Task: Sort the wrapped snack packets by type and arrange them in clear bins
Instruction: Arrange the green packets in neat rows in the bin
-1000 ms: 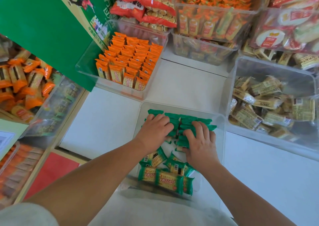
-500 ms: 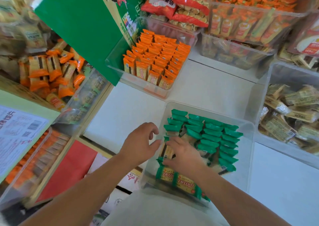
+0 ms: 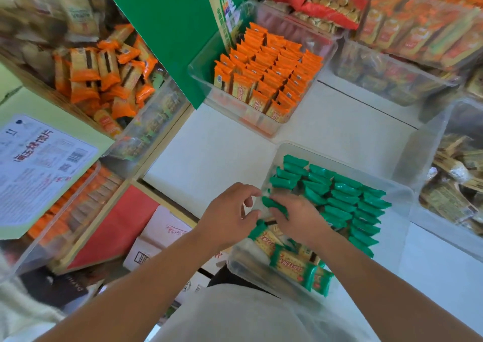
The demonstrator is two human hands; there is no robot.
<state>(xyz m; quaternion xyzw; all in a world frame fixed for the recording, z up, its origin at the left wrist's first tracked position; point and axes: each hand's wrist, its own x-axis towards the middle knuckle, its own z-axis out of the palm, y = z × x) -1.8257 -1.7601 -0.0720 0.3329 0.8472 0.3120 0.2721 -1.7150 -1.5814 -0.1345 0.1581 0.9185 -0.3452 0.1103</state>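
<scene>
A clear bin (image 3: pixel 400 192) in front of me holds green snack packets (image 3: pixel 345 198) standing in neat rows. A few more green packets (image 3: pixel 292 263) lie flat at its near end. My right hand (image 3: pixel 303 221) is inside the bin at the left end of the rows, fingers curled round one green packet (image 3: pixel 274 204). My left hand (image 3: pixel 227 213) hovers at the bin's left rim, fingers loosely curled, thumb and forefinger apart with nothing between them.
A clear bin of orange packets (image 3: pixel 269 72) stands behind, beside a green carton (image 3: pixel 167 28). A bin of tan packets (image 3: pixel 454 185) is at the right, with stacked bins (image 3: pixel 392 75) behind. Loose orange packets (image 3: pixel 104 75) fill a box at the left, above shelves.
My left hand has come out of the green bin to its left rim. My right hand has shifted left along the rows and taken hold of a packet. The view has swung left.
</scene>
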